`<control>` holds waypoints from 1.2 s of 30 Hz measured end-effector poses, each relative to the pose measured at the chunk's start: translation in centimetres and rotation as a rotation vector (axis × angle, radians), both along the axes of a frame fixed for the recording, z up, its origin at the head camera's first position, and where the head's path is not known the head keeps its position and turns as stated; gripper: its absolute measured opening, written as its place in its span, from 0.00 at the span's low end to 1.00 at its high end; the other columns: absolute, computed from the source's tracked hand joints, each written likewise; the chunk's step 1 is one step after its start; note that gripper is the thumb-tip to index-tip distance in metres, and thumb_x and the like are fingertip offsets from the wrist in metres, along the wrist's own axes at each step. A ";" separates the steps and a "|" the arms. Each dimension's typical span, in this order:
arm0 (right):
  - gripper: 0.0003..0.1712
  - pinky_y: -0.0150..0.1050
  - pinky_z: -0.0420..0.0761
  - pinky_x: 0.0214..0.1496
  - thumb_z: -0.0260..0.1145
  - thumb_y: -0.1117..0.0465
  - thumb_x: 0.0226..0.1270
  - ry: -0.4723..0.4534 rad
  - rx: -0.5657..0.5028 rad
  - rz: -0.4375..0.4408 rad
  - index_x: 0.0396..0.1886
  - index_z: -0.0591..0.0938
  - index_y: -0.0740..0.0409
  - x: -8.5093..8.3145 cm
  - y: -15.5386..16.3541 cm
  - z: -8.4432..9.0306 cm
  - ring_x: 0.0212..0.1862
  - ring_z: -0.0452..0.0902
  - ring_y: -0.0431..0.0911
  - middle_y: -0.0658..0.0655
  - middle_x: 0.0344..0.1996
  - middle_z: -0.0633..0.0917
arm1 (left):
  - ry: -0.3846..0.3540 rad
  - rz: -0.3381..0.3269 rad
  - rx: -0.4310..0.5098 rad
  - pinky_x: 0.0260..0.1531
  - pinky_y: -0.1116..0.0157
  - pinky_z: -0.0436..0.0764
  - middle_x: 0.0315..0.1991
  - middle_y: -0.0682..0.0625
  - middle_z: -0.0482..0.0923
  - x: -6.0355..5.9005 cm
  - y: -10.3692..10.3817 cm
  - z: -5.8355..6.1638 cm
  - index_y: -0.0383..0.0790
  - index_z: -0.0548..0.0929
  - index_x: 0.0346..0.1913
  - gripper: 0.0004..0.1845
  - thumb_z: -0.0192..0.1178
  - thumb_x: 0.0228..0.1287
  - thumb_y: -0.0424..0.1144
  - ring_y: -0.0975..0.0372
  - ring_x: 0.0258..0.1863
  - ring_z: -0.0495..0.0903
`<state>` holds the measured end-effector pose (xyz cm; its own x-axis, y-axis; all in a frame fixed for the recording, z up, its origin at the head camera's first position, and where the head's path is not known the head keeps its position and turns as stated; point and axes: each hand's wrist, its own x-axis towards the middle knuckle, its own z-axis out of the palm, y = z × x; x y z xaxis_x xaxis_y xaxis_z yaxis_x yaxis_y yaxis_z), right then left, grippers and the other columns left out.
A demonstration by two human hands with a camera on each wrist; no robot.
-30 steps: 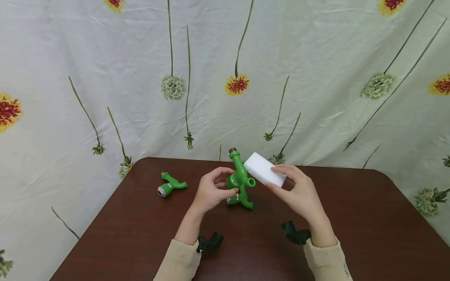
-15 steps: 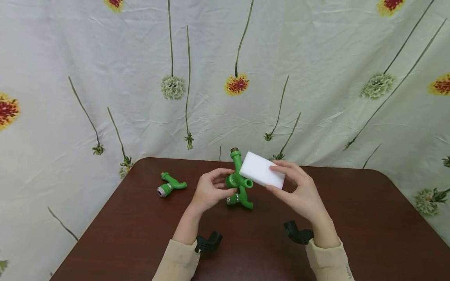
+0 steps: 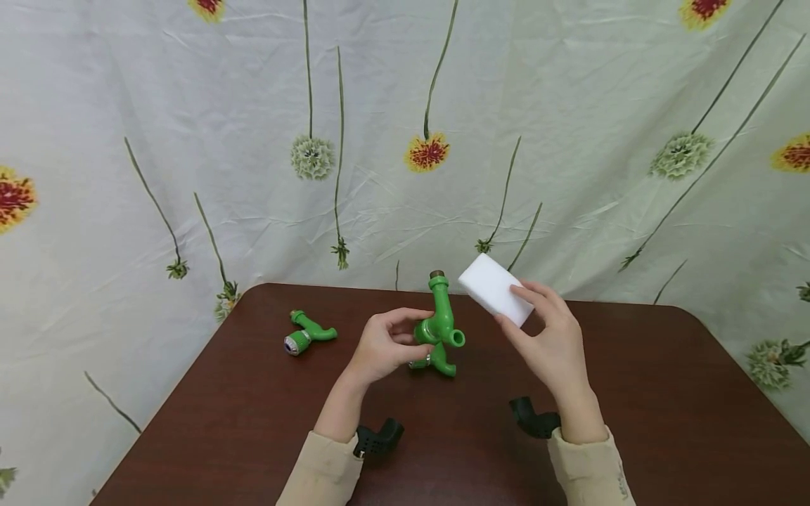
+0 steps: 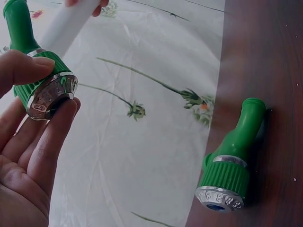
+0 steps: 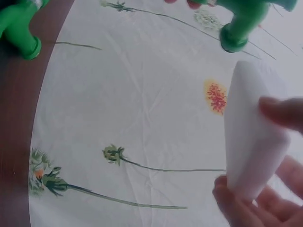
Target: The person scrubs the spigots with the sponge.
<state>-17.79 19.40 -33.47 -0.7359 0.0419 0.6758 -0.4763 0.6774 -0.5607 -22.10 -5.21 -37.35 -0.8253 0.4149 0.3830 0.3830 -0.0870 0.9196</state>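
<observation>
A green tap (image 3: 441, 320) with a brown threaded end is held up over the table by my left hand (image 3: 382, 344). In the left wrist view, thumb and fingers pinch its ribbed, silver-capped knob (image 4: 52, 90). My right hand (image 3: 550, 337) grips a white sponge block (image 3: 495, 288) by one end, thumb below and fingers on top. The block hangs to the right of the tap, with a gap between them in the head view. Below the held tap, a second green tap (image 3: 443, 360) lies on the table, partly hidden by the left hand and that tap.
A third green tap (image 3: 310, 332) lies on the dark brown table (image 3: 253, 422) to the left. Behind the table's far edge hangs a pale curtain (image 3: 380, 211) printed with flowers. Black wrist mounts (image 3: 380, 437) stick out from both wrists.
The white sponge block first moved left over the tap's neck, then away up and to the right. The held tap has shifted slightly right; the taps on the table stayed put.
</observation>
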 end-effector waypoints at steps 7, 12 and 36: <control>0.24 0.35 0.78 0.47 0.77 0.66 0.47 -0.006 -0.004 0.125 0.47 0.84 0.57 0.2 -0.5 0.1 0.53 0.74 0.46 0.52 0.53 0.78 | 0.007 -0.004 -0.011 0.31 0.64 0.83 0.49 0.39 0.78 0.0 0.1 0.0 0.30 0.79 0.54 0.24 0.66 0.49 0.21 0.57 0.33 0.85; 0.24 0.48 0.78 0.41 0.77 0.62 0.46 0.055 0.035 -0.050 0.47 0.84 0.60 0.2 -0.9 0.0 0.50 0.76 0.53 0.57 0.51 0.79 | 0.001 -0.017 -0.012 0.32 0.62 0.83 0.50 0.39 0.77 0.1 0.2 0.1 0.30 0.79 0.54 0.25 0.66 0.49 0.22 0.56 0.33 0.85; 0.25 0.44 0.79 0.47 0.77 0.59 0.49 -0.069 -0.021 0.038 0.49 0.83 0.56 0.7 -0.8 0.6 0.53 0.74 0.45 0.51 0.53 0.78 | 0.054 0.027 -0.021 0.28 0.64 0.83 0.49 0.41 0.78 0.0 0.1 0.2 0.33 0.80 0.53 0.24 0.67 0.49 0.23 0.57 0.31 0.84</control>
<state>-17.09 18.64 -32.88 -0.7822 0.0264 0.6225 -0.4611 0.6476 -0.6067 -22.09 -5.11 -37.18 -0.8147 0.4010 0.4189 0.4342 -0.0569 0.8990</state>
